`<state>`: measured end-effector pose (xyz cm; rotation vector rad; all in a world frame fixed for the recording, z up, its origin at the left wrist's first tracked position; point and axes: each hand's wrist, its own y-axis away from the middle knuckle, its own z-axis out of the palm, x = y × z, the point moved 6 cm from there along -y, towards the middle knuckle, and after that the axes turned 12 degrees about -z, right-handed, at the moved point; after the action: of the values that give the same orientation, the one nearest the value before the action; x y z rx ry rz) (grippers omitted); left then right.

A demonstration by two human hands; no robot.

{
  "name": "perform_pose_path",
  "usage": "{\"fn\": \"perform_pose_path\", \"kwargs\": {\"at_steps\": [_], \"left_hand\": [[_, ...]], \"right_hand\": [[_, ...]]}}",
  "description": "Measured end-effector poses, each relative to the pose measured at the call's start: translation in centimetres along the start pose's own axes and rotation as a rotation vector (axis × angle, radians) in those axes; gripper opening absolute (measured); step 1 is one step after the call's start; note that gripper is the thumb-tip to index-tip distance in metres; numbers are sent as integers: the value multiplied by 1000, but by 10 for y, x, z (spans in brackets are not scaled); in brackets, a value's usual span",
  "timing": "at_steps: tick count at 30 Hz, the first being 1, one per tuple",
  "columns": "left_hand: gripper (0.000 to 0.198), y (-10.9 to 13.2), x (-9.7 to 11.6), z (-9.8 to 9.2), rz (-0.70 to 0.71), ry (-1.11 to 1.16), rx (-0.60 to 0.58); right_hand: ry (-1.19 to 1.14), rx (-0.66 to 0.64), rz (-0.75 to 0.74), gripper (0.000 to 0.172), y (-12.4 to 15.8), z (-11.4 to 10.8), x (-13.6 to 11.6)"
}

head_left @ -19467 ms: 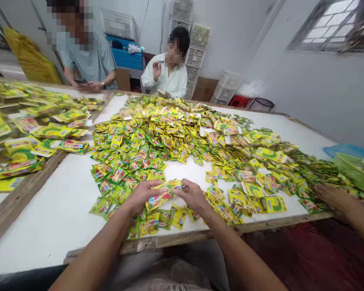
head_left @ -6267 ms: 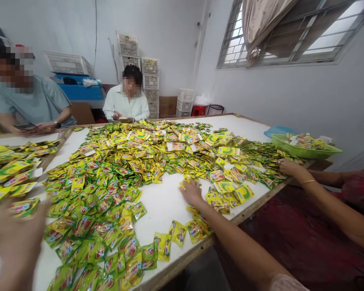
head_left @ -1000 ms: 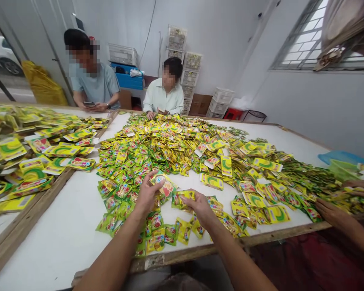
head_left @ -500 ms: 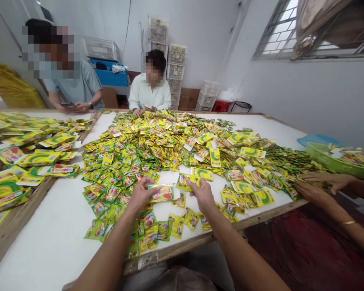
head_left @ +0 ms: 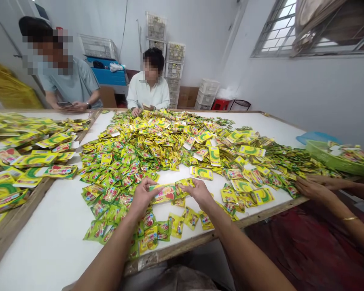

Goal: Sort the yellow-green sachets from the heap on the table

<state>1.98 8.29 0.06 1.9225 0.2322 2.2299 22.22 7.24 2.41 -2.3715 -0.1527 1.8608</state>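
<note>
L hand (head_left: 142, 198) has a flat box (head_left: 164, 194) pinched betw. thumb & fingers at its left end, printed side up, held just above the white table (head_left: 66, 226), near the front edge. R hand (head_left: 202, 194) grips a yellow pkt (head_left: 183, 188) the same way, right up against the box's right end; can't tell from here if any of it's inside. Both hands are close tog., arms reaching in over the wood edge (head_left: 182, 246).

Big heap of pkts (head_left: 130, 157) beyond & to the left, mostly green & yellow, w/ some boxes lying on top, e.g. an upended-looking yellow one (head_left: 214, 156). A few loose yellow pkts (head_left: 176, 225) lie flat betw. the hands & the edge. Another lot of boxes (head_left: 33, 159) sits left, past a wood strip (head_left: 27, 218).

On the right, a co-worker's hands (head_left: 318, 192), bracelet (head_left: 350, 218) on one wrist, are at the heap's end, next to a green basket (head_left: 330, 161) holding mixed bits; can't tell what they grasp. Across the table: person in a blue tee (head_left: 79, 83) w/ a phone (head_left: 65, 104), & one in a white shirt (head_left: 150, 93), hands at the heap's far side. Behind 'em, stacked crates (head_left: 174, 70) by the wall; red stool (head_left: 221, 104) further right.
</note>
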Motion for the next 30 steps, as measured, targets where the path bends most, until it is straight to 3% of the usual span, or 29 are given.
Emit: {"fn": "perform_pose_path", "kwargs": {"at_steps": [4,7,13,18,23,26,30], "left_hand": [[45,9,-4,21,-136,-87,-312],[41,14,-5,28,-162,-113,-407],[43,14,-9,28,-208,-64,-475],[47,9,-17,28,-244,-5,-448],[42,9,-14,32,-203,34,-438],[37,8,-14,30,-193,21,-409],[35,6,-16,28,-217,56,-391]], "right_hand": [[62,-69,-17,26,-5,5,-19],[136,-90,-53,25,-8,7,-29],[231,-95,-121,24,-9,13,-23],[303,-164,-228,22,0,27,-18],[319,-6,-255,18,3,15,-26],[381,-11,-288,9,3,17,-30],[278,49,-258,16,6,22,-25]]}}
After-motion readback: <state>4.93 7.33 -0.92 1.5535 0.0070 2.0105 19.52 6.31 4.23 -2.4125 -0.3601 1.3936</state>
